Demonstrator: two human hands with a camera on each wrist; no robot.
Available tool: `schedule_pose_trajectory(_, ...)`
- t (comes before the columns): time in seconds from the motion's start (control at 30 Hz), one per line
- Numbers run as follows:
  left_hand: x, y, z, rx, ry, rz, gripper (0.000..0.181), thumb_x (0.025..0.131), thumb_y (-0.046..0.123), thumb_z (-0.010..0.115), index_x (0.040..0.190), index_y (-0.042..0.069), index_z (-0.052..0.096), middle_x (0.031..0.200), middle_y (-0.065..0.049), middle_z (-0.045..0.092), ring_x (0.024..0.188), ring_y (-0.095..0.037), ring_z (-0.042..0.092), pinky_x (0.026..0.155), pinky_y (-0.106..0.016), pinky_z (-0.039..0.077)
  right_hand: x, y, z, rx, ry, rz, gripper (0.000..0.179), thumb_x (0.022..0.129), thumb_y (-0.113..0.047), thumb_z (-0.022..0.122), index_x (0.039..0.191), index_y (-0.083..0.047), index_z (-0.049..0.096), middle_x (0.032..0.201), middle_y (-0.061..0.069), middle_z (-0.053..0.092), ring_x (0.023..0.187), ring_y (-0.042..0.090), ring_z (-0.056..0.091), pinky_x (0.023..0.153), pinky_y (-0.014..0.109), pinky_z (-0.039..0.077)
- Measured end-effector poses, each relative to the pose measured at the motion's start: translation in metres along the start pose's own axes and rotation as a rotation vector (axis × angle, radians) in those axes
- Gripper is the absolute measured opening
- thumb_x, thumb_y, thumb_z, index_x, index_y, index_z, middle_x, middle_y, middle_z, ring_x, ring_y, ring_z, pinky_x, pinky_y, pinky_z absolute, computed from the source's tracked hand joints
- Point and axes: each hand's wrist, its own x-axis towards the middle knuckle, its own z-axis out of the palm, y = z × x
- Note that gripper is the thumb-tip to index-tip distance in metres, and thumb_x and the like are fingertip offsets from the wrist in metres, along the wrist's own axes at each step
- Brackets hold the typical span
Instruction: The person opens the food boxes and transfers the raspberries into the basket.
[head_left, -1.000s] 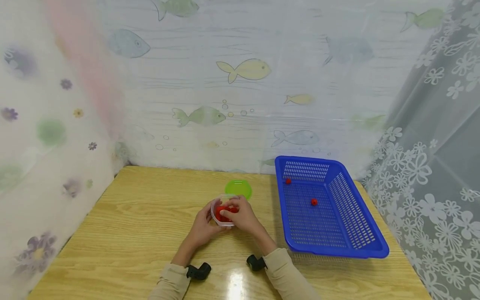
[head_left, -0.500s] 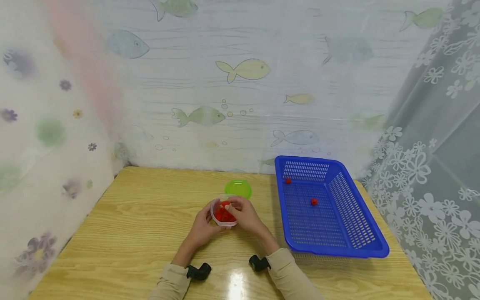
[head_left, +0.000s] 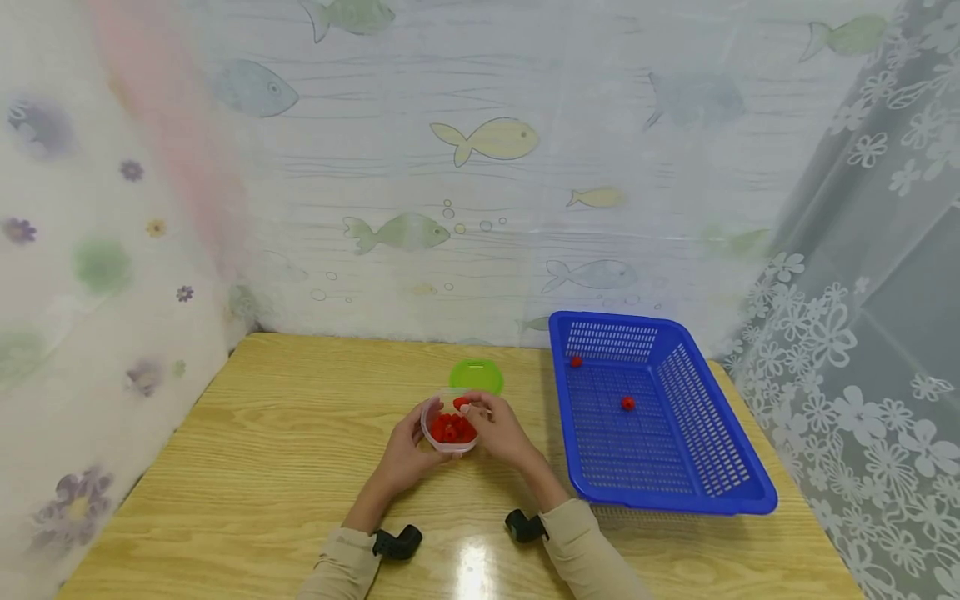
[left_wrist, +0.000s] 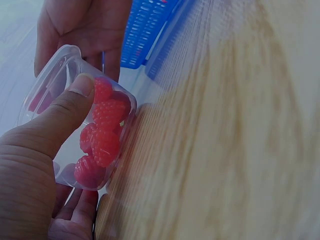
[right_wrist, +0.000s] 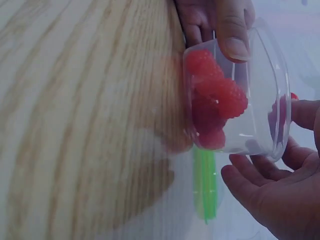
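Observation:
A clear plastic tub (right_wrist: 260, 80) stands on the table with several red raspberries (left_wrist: 106, 120) in its bottom. My left hand (head_left: 405, 458) grips it from the left, thumb over the near side and fingers around the wall. At the tub's right rim, my right hand (head_left: 502, 433) pinches a single raspberry (head_left: 460, 403) between thumb and fingers, above the others. Through the wall in the right wrist view that raised raspberry (right_wrist: 277, 117) shows near the tub's mouth. The remaining right fingers lie beside the outside of the tub.
A round green lid (head_left: 477, 377) lies on the wooden table (head_left: 300, 408) just behind the tub. To the right stands a large blue slatted basket (head_left: 667, 504), holding one raspberry (head_left: 627, 403) on its floor and another (head_left: 576, 362) in its far left corner.
My right hand has drawn back slightly right and up from among the raspberries, and one raspberry now shows between its fingertips. The left hand and tub have stayed put.

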Motion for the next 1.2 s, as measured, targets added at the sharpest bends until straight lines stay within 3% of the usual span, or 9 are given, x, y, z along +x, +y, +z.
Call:
schedule_pose_trajectory(0.2, 0.0, 0.001, -0.001, -0.001, -0.008, -0.001, 0.092, 0.077, 0.002, 0.088, 0.155, 0.003, 0.04, 0.152, -0.02, 0.049, 0.144, -0.035, 0.044, 0.118, -0.046, 0.036, 0.001, 0.011, 0.001, -0.05, 0.061, -0.006, 0.027, 0.107, -0.011, 0.051, 0.126, 0.004, 0.062, 0.133, 0.022, 0.059, 0.129, 0.043, 0.056, 0.105, 0.058, 0.049)
schedule_pose_trajectory(0.33, 0.0, 0.001, -0.001, -0.014, -0.007, 0.005, 0.091, 0.076, 0.001, 0.088, 0.154, 0.0, 0.04, 0.151, -0.021, 0.05, 0.143, -0.036, 0.045, 0.117, -0.046, 0.036, -0.003, 0.006, -0.002, -0.069, 0.122, -0.005, 0.024, 0.105, -0.014, 0.055, 0.123, 0.001, 0.064, 0.139, 0.021, 0.053, 0.137, 0.041, 0.045, 0.112, 0.063, 0.04)
schedule_pose_trajectory(0.5, 0.0, 0.0, -0.001, -0.012, -0.002, 0.017, 0.091, 0.076, 0.0, 0.088, 0.153, -0.001, 0.04, 0.15, -0.022, 0.05, 0.142, -0.037, 0.045, 0.117, -0.048, 0.036, -0.006, -0.003, -0.004, -0.036, 0.172, -0.047, 0.025, 0.105, -0.014, 0.058, 0.124, 0.001, 0.064, 0.134, 0.02, 0.058, 0.135, 0.04, 0.049, 0.115, 0.063, 0.036)
schedule_pose_trajectory(0.7, -0.001, 0.0, -0.001, -0.018, -0.003, 0.015, 0.09, 0.077, -0.002, 0.087, 0.153, -0.002, 0.04, 0.151, -0.023, 0.049, 0.143, -0.038, 0.044, 0.117, -0.049, 0.035, -0.011, -0.013, -0.004, 0.064, 0.2, -0.113, 0.025, 0.103, -0.012, 0.061, 0.124, 0.001, 0.064, 0.123, 0.016, 0.067, 0.12, 0.034, 0.062, 0.11, 0.054, 0.047)
schedule_pose_trajectory(0.9, -0.001, -0.001, 0.0, -0.026, -0.003, -0.002, 0.092, 0.077, -0.001, 0.087, 0.155, 0.0, 0.038, 0.152, -0.022, 0.048, 0.144, -0.037, 0.044, 0.118, -0.049, 0.035, -0.018, -0.027, -0.006, 0.085, 0.193, -0.101, 0.023, 0.102, -0.012, 0.062, 0.122, -0.001, 0.066, 0.12, 0.014, 0.07, 0.115, 0.03, 0.064, 0.103, 0.041, 0.055)
schedule_pose_trajectory(1.03, 0.0, -0.003, 0.001, -0.016, 0.007, 0.004, 0.092, 0.076, 0.0, 0.088, 0.154, -0.001, 0.039, 0.151, -0.022, 0.049, 0.143, -0.038, 0.045, 0.118, -0.05, 0.034, -0.023, -0.036, -0.01, 0.105, 0.167, -0.112, 0.023, 0.102, -0.014, 0.062, 0.121, -0.001, 0.067, 0.119, 0.014, 0.07, 0.113, 0.028, 0.065, 0.096, 0.028, 0.056)
schedule_pose_trajectory(1.2, 0.0, -0.003, 0.002, 0.001, 0.016, -0.009, 0.092, 0.076, 0.002, 0.089, 0.154, 0.0, 0.04, 0.15, -0.02, 0.051, 0.143, -0.036, 0.045, 0.118, -0.049, 0.034, -0.032, -0.047, -0.016, 0.124, 0.146, -0.129, 0.024, 0.102, -0.008, 0.061, 0.121, 0.004, 0.065, 0.119, 0.02, 0.068, 0.111, 0.025, 0.064, 0.092, 0.022, 0.055)
